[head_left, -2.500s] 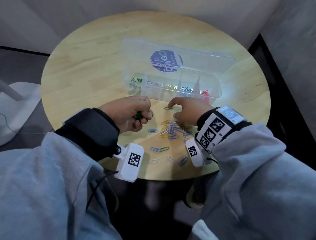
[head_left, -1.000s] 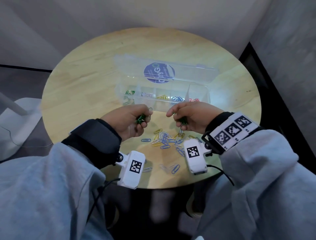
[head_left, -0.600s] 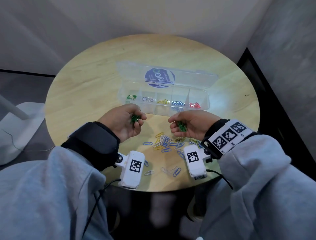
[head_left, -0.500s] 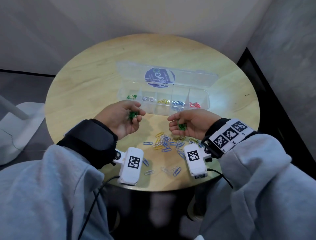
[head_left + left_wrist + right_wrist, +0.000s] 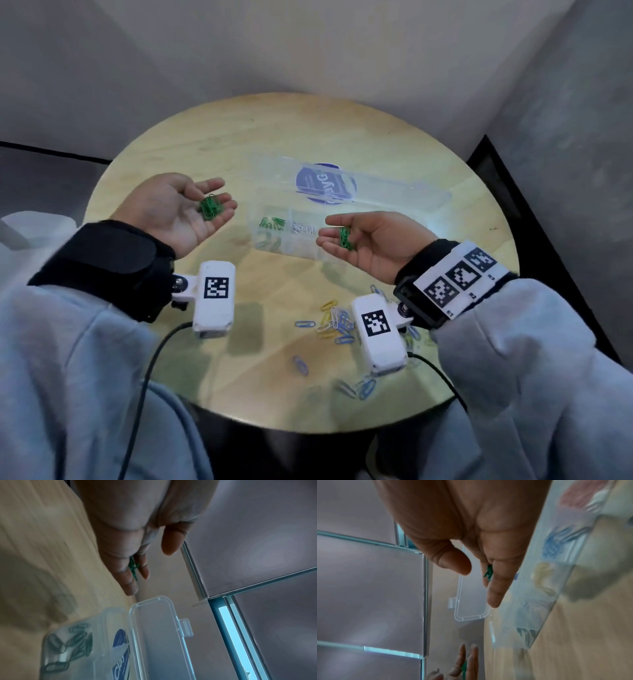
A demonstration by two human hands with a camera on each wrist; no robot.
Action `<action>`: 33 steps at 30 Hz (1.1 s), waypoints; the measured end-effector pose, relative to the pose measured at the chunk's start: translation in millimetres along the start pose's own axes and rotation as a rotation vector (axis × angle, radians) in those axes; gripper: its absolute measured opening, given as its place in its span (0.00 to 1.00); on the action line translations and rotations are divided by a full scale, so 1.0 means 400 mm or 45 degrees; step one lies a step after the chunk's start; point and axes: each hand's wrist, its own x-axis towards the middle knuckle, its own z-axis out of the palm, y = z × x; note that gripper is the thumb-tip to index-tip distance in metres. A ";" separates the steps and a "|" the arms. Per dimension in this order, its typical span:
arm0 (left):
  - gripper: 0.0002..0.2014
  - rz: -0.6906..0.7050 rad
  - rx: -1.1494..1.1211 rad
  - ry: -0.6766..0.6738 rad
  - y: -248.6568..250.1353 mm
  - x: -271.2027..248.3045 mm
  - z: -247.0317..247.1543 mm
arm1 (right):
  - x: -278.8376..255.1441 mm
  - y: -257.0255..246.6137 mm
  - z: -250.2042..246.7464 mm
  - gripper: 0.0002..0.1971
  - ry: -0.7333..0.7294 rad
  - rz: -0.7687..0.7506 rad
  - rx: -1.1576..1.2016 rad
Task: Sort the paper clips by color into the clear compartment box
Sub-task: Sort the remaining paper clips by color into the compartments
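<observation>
Currently both hands are palm-up with released grip: left hand [image 5: 178,209] carries green clips [image 5: 210,207] left of the clear box [image 5: 394,202]; right hand [image 5: 373,240] carries green clips [image 5: 346,238] over its near wall; loose clips [image 5: 337,323] lie on the desk [image 5: 267,137] nearer the person

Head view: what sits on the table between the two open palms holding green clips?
In the head view, between the left hand and the right hand lies the clear plastic compartment box's left end, its green paper clips inside, on the round wooden table.
</observation>
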 end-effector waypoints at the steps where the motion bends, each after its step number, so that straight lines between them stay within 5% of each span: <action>1: 0.19 -0.005 0.005 -0.012 0.001 0.008 -0.003 | 0.015 -0.011 0.020 0.15 0.026 -0.001 -0.058; 12: 0.17 -0.106 -0.018 -0.157 -0.032 0.069 0.039 | 0.147 -0.024 0.169 0.29 0.094 -0.051 -0.247; 23: 0.30 0.000 -0.019 -0.210 -0.060 0.045 0.099 | 0.057 0.007 0.048 0.15 0.116 -0.111 -0.553; 26: 0.26 0.046 0.096 -0.157 -0.060 0.037 0.105 | 0.009 0.021 -0.008 0.13 0.123 -0.101 -0.731; 29: 0.08 0.137 0.322 -0.063 -0.055 0.026 0.115 | -0.031 0.026 -0.060 0.12 0.156 -0.057 -0.987; 33: 0.07 0.219 1.076 -0.113 -0.076 0.003 0.126 | -0.065 0.024 -0.130 0.08 0.293 -0.006 -1.430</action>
